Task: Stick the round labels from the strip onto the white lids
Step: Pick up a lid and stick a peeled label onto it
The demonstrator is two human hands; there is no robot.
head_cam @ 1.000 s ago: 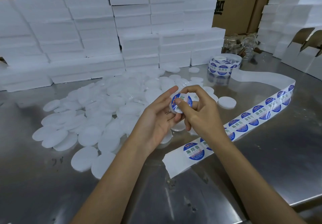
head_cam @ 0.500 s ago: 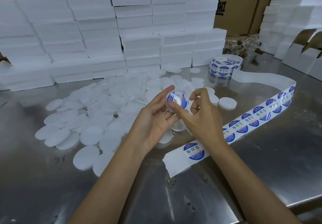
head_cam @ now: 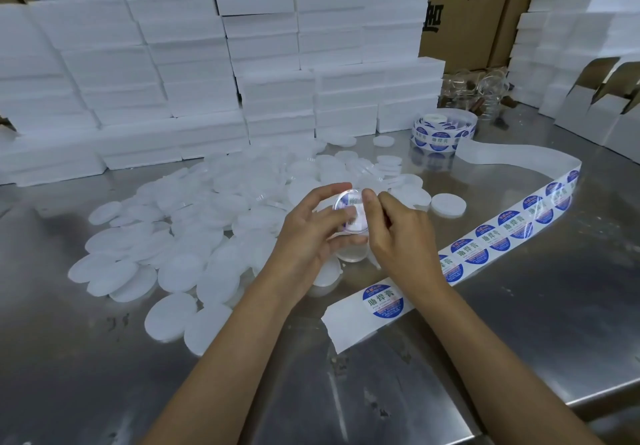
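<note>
White lid (head_cam: 349, 211) tilted face-up toward camera, gripped by both hands (head_cam: 313, 233).

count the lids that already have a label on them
1: the lid gripped in the left hand. The lids in the pile look bare, though overlapping ones could hide a labelled one.

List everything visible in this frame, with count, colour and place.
Lids: many, white, heaped left and centre on the table.
Held lid: one, labelled, between both hands.
Label strip: one, white with blue labels, right of the hands.
Label roll: one, behind the strip.
Boxes: many, white, stacked at the back.
Cartons: brown, behind.
Table: steel.
Left hand: grips the lid.
Right hand: at the label.
</note>
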